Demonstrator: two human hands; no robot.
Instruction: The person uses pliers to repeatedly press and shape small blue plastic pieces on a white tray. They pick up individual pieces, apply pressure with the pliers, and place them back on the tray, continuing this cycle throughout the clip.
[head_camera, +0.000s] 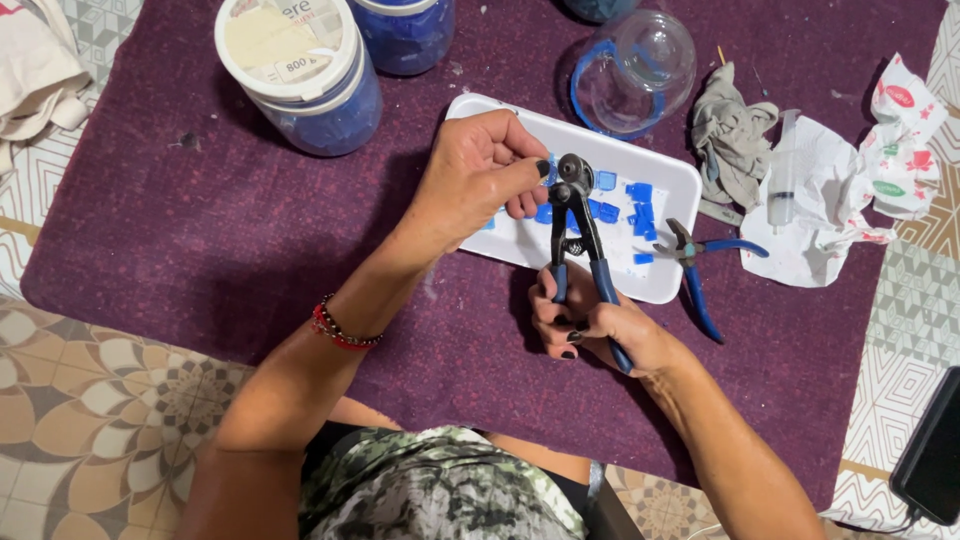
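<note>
As right hand (590, 325) grips nippers (575, 225), left hand (480, 175) pinching

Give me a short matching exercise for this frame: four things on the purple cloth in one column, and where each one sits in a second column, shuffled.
Things:
1. wheeled nippers
2. blue-handled pliers
3. clear glass jar
4. white-lidded tub

Places:
A. on its side behind the white tray
B. upright at the cloth's far left
C. held in the right hand, jaws by the left hand
D. lying over the tray's right edge

Pairs: 1-C, 2-D, 3-A, 4-B
</note>
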